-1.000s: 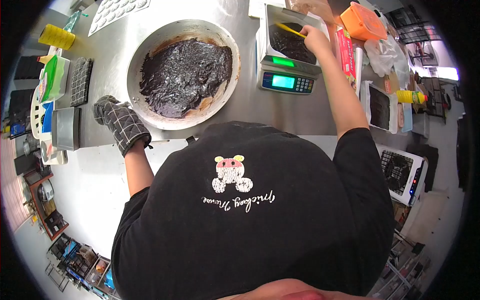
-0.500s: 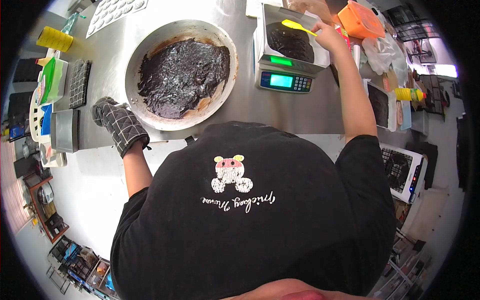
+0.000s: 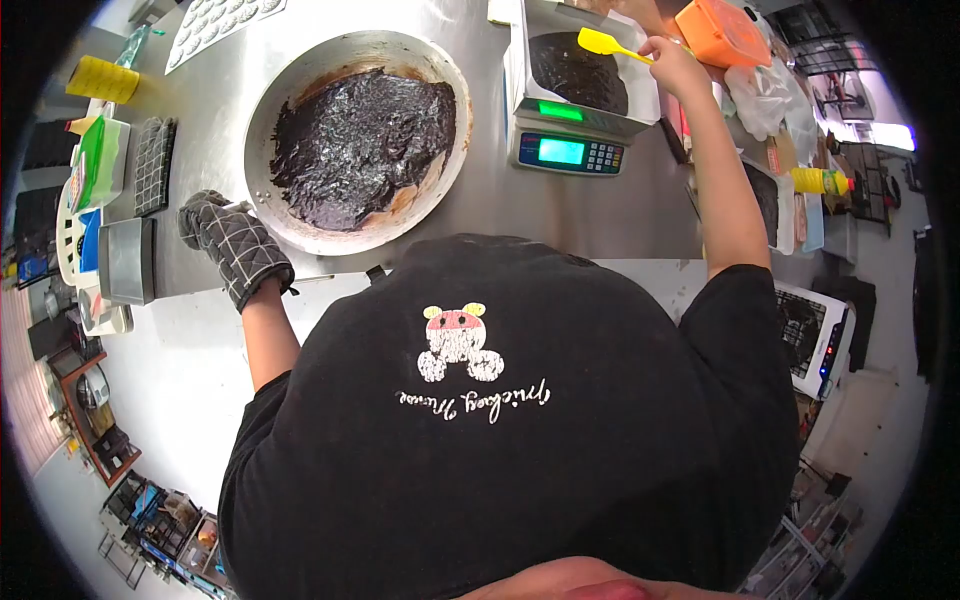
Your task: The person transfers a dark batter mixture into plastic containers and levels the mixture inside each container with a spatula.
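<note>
My left hand [image 3: 235, 245] is inside a dark checked oven mitt at the lower left rim of a wide round pan [image 3: 252, 150]. A light handle shows by the mitt; the mitt seems closed on it, though the fingers are hidden. Thick, glossy dark batter [image 3: 365, 145] fills much of the pan. My right hand [image 3: 674, 66] holds a yellow spatula [image 3: 602, 42] above a paper-lined tin [image 3: 643, 95]. Dark batter [image 3: 580, 72] lies spread in that tin, which rests on a digital scale [image 3: 570, 153] with a lit green display.
Left of the pan lie another checked mitt [image 3: 154, 167], an empty metal tin [image 3: 127, 260] and a yellow roll [image 3: 102, 79]. On the right are an orange container [image 3: 722, 33], plastic bags [image 3: 760, 100], a second filled tin [image 3: 785, 210] and a yellow bottle [image 3: 820, 181].
My right hand and the yellow spatula have shifted slightly right over the tin. The mitt stays at the pan's rim, and the whole view has moved a little.
</note>
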The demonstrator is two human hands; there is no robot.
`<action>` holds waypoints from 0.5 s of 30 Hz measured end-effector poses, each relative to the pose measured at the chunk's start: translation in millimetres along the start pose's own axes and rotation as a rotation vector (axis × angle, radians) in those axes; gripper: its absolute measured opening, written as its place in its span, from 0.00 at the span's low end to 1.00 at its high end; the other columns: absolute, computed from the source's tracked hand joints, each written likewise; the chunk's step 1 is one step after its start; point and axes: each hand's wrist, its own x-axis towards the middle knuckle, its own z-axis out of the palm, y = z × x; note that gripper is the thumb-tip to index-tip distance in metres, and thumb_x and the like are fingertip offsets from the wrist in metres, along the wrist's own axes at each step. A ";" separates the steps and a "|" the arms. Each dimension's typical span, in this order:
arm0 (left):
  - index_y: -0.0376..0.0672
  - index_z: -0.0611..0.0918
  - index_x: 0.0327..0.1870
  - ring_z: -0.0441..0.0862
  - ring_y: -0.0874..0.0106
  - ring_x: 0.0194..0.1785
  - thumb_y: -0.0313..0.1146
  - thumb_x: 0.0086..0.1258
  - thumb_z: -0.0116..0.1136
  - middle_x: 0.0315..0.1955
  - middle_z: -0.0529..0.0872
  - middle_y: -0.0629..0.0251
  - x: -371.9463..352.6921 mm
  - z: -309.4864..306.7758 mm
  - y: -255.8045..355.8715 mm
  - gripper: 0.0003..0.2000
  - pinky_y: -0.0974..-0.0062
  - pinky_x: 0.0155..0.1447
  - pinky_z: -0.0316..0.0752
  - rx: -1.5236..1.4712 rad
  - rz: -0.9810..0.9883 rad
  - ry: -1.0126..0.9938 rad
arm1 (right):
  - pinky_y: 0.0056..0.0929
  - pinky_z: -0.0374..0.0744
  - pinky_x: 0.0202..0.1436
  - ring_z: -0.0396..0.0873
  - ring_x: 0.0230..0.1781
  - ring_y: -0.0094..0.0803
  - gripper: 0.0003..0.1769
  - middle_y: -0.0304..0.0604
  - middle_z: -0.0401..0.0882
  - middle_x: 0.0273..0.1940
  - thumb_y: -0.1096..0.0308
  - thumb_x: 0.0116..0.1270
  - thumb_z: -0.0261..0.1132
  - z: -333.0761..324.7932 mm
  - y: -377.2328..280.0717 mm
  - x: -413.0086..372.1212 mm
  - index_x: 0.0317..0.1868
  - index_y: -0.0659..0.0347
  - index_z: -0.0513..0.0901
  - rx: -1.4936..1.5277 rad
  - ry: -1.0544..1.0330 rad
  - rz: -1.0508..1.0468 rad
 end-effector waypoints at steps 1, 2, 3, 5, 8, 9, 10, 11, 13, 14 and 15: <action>0.46 0.71 0.41 0.69 0.78 0.31 0.37 0.73 0.38 0.31 0.75 0.69 -1.4 0.1 0.8 0.09 0.79 0.38 0.67 0.000 0.000 0.002 | 0.39 0.76 0.46 0.80 0.46 0.40 0.18 0.44 0.82 0.45 0.71 0.58 0.50 0.7 1.6 0.1 0.46 0.46 0.80 -0.014 0.006 0.015; 0.46 0.71 0.41 0.69 0.77 0.31 0.37 0.73 0.38 0.31 0.75 0.68 -2.2 -0.8 1.4 0.08 0.79 0.38 0.67 0.000 0.001 0.003 | 0.40 0.76 0.45 0.80 0.46 0.40 0.17 0.43 0.82 0.45 0.70 0.59 0.50 -2.4 -2.4 -3.1 0.46 0.45 0.80 -0.027 0.013 0.030; 0.46 0.71 0.41 0.69 0.77 0.31 0.37 0.73 0.38 0.31 0.75 0.68 -0.6 -2.6 1.6 0.08 0.79 0.38 0.67 -0.001 0.003 0.006 | 0.40 0.76 0.45 0.80 0.46 0.40 0.17 0.43 0.82 0.45 0.70 0.59 0.50 -5.4 -6.7 -6.8 0.46 0.45 0.80 -0.028 0.015 0.030; 0.46 0.71 0.40 0.69 0.77 0.30 0.36 0.73 0.38 0.31 0.75 0.68 -1.4 -2.1 3.6 0.08 0.78 0.39 0.67 -0.001 0.005 0.009 | 0.41 0.76 0.45 0.80 0.47 0.40 0.16 0.42 0.82 0.45 0.68 0.60 0.50 -12.2 -18.6 -17.9 0.45 0.45 0.81 -0.110 0.064 0.046; 0.46 0.71 0.39 0.69 0.77 0.30 0.36 0.73 0.39 0.30 0.75 0.68 0.2 1.2 6.5 0.07 0.78 0.39 0.67 -0.001 0.009 0.016 | 0.43 0.76 0.45 0.80 0.47 0.40 0.15 0.42 0.82 0.45 0.67 0.61 0.51 -17.2 -23.3 -20.7 0.44 0.45 0.81 -0.166 0.012 0.046; 0.46 0.72 0.39 0.69 0.77 0.30 0.35 0.72 0.39 0.30 0.75 0.68 -1.6 0.3 7.6 0.07 0.78 0.39 0.67 0.000 0.010 0.018 | 0.43 0.76 0.45 0.80 0.47 0.40 0.15 0.42 0.82 0.45 0.67 0.61 0.51 -15.1 -24.1 -21.5 0.44 0.45 0.81 -0.166 0.013 0.046; 0.46 0.72 0.39 0.69 0.77 0.30 0.35 0.72 0.39 0.30 0.75 0.68 -2.6 0.0 8.4 0.07 0.78 0.39 0.67 -0.001 0.010 0.020 | 0.43 0.76 0.45 0.79 0.48 0.41 0.15 0.42 0.82 0.45 0.67 0.60 0.51 -10.8 -24.3 -22.4 0.44 0.44 0.81 -0.173 0.010 0.069; 0.46 0.72 0.39 0.69 0.76 0.30 0.35 0.72 0.39 0.30 0.75 0.68 -2.2 0.1 9.0 0.07 0.78 0.39 0.67 -0.002 0.010 0.023 | 0.42 0.76 0.46 0.79 0.48 0.41 0.15 0.42 0.82 0.46 0.67 0.60 0.52 -7.6 -25.3 -23.2 0.45 0.44 0.81 -0.181 0.009 0.092; 0.46 0.72 0.38 0.69 0.76 0.30 0.34 0.72 0.39 0.30 0.75 0.67 -3.1 0.7 10.5 0.07 0.77 0.39 0.67 -0.003 0.009 0.031 | 0.42 0.76 0.46 0.79 0.48 0.41 0.15 0.41 0.82 0.46 0.67 0.60 0.52 -2.7 -29.5 -24.1 0.44 0.44 0.81 -0.167 -0.014 0.077; 0.46 0.72 0.38 0.69 0.76 0.30 0.34 0.72 0.39 0.30 0.75 0.67 -2.8 2.5 11.2 0.07 0.77 0.39 0.67 -0.002 0.009 0.035 | 0.42 0.76 0.47 0.79 0.49 0.41 0.15 0.41 0.82 0.46 0.67 0.59 0.53 -0.2 -31.4 -24.0 0.44 0.44 0.82 -0.151 -0.038 0.063; 0.46 0.72 0.38 0.69 0.76 0.30 0.34 0.72 0.40 0.30 0.75 0.67 -2.3 3.2 11.7 0.06 0.77 0.39 0.67 -0.002 0.009 0.039 | 0.42 0.76 0.47 0.79 0.49 0.41 0.15 0.41 0.82 0.46 0.67 0.59 0.53 3.0 -32.2 -23.6 0.44 0.44 0.82 -0.151 -0.038 0.061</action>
